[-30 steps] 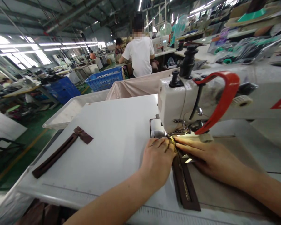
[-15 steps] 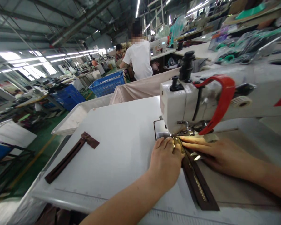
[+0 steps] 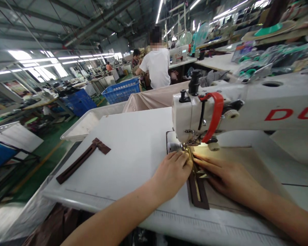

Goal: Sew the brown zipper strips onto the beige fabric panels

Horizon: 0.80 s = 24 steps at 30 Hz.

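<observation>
The left hand [image 3: 173,174] hides part of the zipper [image 3: 197,189], the right hand [image 3: 231,179] part of a metal tool [image 3: 202,174]. The right picture edge cuts off the sewing machine [image 3: 248,111] and its lettering [image 3: 291,113]. Ruler marks [image 3: 188,218] along the worktop's front edge are illegible.

Item: sewing machine [image 3: 248,109], right of frame. On its white arm we read red capitals "DU" [image 3: 291,114], the right-hand letter meeting the picture's edge.
Item: worktop [image 3: 133,136], lower centre. We noted a ruler scale [image 3: 195,220] along its front; any figures were too small to read.
</observation>
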Tool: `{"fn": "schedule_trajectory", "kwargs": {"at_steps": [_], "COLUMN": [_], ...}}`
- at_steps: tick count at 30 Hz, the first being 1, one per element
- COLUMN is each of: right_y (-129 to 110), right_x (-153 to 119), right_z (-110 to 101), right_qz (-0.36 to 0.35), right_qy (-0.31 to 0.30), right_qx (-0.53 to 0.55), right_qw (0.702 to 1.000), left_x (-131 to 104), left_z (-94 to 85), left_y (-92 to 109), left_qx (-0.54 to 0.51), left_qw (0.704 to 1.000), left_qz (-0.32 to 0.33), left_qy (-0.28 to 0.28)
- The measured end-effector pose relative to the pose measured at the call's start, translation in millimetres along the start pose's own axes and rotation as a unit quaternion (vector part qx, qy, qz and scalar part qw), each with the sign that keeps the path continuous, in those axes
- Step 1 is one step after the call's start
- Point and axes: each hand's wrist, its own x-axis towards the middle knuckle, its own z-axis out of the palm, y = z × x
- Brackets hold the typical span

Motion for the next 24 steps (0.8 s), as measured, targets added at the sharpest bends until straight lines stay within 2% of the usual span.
{"fn": "schedule_trajectory", "kwargs": {"at_steps": [4, 8, 13, 17, 24], "right_y": [-6, -5, -5, -6, -8], "right_x": [-4, -2, -1, 0, 3], "right_z": [-3, -3, -4, -7, -16], "right_qz": [0.012, 0.021, 0.017, 0.017, 0.055], "right_qy": [-0.016, -0.026, -0.025, -0.028, -0.086], "right_qx": [-0.009, -0.005, 0.001, -0.008, -0.005], "right_qw": [1.0, 0.999, 1.0, 0.999, 0.995], "left_x": [2, 5, 1, -1, 2], "left_z": [11.1, 22.5, 22.8, 22.9, 23.3], "left_y": [-6, -13, -16, -13, -8], "left_qx": [0.053, 0.071, 0.032, 0.002, -0.006], "left_qw": [0.994, 0.989, 0.994, 0.995, 0.997], "left_qz": [0.083, 0.111, 0.089, 0.06, 0.029], "left_qy": [0.045, 0.062, 0.058, 0.077, 0.075]}}
